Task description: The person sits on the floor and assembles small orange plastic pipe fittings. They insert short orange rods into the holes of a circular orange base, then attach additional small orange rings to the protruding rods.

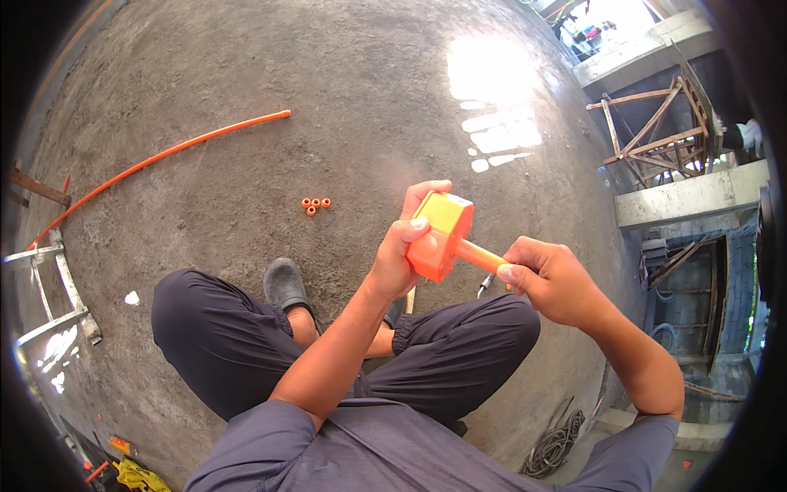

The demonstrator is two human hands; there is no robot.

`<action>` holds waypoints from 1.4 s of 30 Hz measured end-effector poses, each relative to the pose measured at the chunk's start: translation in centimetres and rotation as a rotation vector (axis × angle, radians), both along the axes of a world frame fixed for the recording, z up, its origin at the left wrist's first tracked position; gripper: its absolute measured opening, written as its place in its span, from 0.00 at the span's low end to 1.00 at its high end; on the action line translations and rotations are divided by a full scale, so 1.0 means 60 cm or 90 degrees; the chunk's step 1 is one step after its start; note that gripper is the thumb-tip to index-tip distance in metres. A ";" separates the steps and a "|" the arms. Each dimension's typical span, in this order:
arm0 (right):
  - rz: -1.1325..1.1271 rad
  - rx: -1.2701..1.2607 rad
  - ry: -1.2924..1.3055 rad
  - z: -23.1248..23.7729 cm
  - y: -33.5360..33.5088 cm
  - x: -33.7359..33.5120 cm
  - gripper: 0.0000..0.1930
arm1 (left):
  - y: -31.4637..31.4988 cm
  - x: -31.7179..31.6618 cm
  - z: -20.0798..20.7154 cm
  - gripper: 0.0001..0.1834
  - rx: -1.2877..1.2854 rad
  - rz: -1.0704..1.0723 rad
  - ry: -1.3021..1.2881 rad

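On the far left a pale metal frame (72, 283) rests on the concrete floor (361, 90), and a long orange pipe (176, 149) curves from beside it toward the middle, one end free; nothing is visibly fitted to that end, so this length looks unused so far. Farther right, four small orange fittings (311, 207) sit in a tight cluster on the floor, loose and joined to nothing, which suggests that this part of the work is not yet done. Right of them, in front of the seated person, the left hand (398, 254) grips an orange box (445, 234) from its left side, thumb across the near face and fingers around the far edge, holding it up above the floor and tilted. From the box's right side runs a short orange tube (482, 256), meeting the wall of the box; the two appear to be brought together, though how deep the tube sits, or whether it is fixed, I cannot tell. A slim tool with a metal tip (486, 284) lies just beside the right knee, untouched. Farthest along the tube, the right hand (551, 280) pinches its outer end between thumb and fingers. The hands are apart, linked only through the pieces they hold; one joint seems under way, with the loose parts remaining.
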State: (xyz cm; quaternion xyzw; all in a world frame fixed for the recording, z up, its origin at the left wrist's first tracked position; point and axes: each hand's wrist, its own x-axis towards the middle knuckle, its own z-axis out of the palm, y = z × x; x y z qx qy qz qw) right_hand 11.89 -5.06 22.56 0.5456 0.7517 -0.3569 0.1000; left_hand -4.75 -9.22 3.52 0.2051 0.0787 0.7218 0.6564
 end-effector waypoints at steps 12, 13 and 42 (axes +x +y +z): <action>0.474 0.569 -0.186 -0.020 -0.044 -0.014 0.10 | 0.001 -0.003 -0.007 0.34 -0.019 0.016 0.006; 0.509 0.608 -0.199 -0.021 -0.044 -0.013 0.09 | 0.001 -0.003 -0.007 0.34 -0.021 0.016 0.001; 0.052 0.025 -0.008 -0.003 0.003 -0.007 0.11 | -0.001 -0.007 -0.004 0.36 -0.001 0.006 0.047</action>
